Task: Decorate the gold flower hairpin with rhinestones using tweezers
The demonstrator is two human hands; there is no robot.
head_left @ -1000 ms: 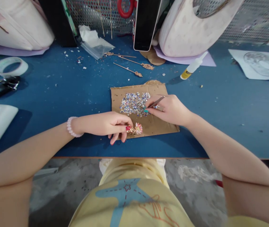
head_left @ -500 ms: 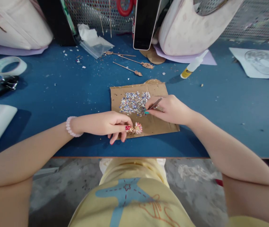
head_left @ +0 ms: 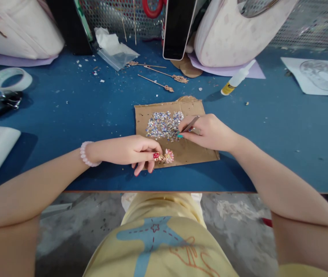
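My left hand (head_left: pixel 139 152) pinches a gold-coloured ornament with a pink flower (head_left: pixel 168 156) between thumb and forefinger, above the near edge of a cardboard sheet (head_left: pixel 195 152). The other fingers hang below, loosely curled. In my right hand (head_left: pixel 205 130) are metal tweezers (head_left: pixel 192 124), held like a pen. Their tips point down at the right edge of a spread of small shiny rhinestones (head_left: pixel 162 125), silver and blue, lying on the cardboard. My fingers hide the tips, so I cannot see whether a stone is between them.
Gold-coloured hairpins (head_left: pixel 168 88) lie behind the cardboard. A glue bottle (head_left: pixel 233 82) stands to their right, near a phone (head_left: pixel 179 30) and a pale bag (head_left: pixel 230 42). At left are a tape roll (head_left: pixel 10 79) and a black object with metal parts (head_left: pixel 4 104). A printed sheet (head_left: pixel 319 75) lies at right.
My right hand and the tweezers have shifted very slightly at the edge of the rhinestones. The left hand keeps its hold on the flower ornament in the same place.
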